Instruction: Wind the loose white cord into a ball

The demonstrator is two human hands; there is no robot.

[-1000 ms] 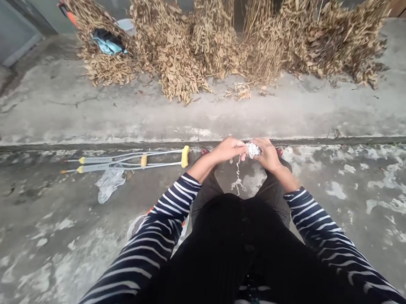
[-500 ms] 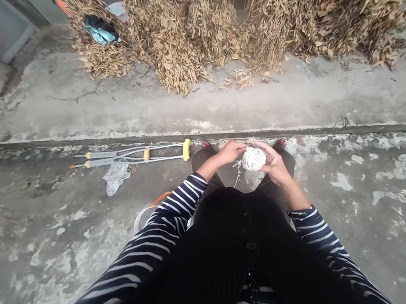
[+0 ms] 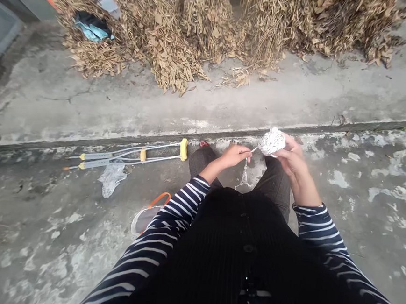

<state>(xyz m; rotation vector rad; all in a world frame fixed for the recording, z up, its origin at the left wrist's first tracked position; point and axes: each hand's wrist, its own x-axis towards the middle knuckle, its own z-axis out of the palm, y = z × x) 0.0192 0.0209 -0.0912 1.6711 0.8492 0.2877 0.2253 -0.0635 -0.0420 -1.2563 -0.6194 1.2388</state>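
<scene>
Head view: the person sits with knees apart on a stained concrete floor [image 3: 42, 233], arms in dark sleeves with white stripes reaching forward. The right hand [image 3: 293, 158] is curled around a ball of white string [image 3: 272, 141], fingers closed on its right and underside, holding it up above the right knee. The left hand [image 3: 236, 155] is just beside it, lower and to the left, thumb and forefinger pinched together on a strand [image 3: 245, 174] that runs taut from the ball to the fingertips and then hangs loose in kinks down between the knees. The two hands are near each other but not touching.

To the left of the knees a metal crutch [image 3: 128, 157] with yellow pads lies flat along a low concrete step [image 3: 84, 140]. A crumpled clear plastic bag [image 3: 110, 180] lies touching the crutch's near side. A pale bag with an orange rim [image 3: 147, 213] rests by the left sleeve. Beyond the step, bundles of dry brown plants [image 3: 198, 30] lean in a row along the far edge, and a blue cloth [image 3: 91, 27] sits among those on the left.
</scene>
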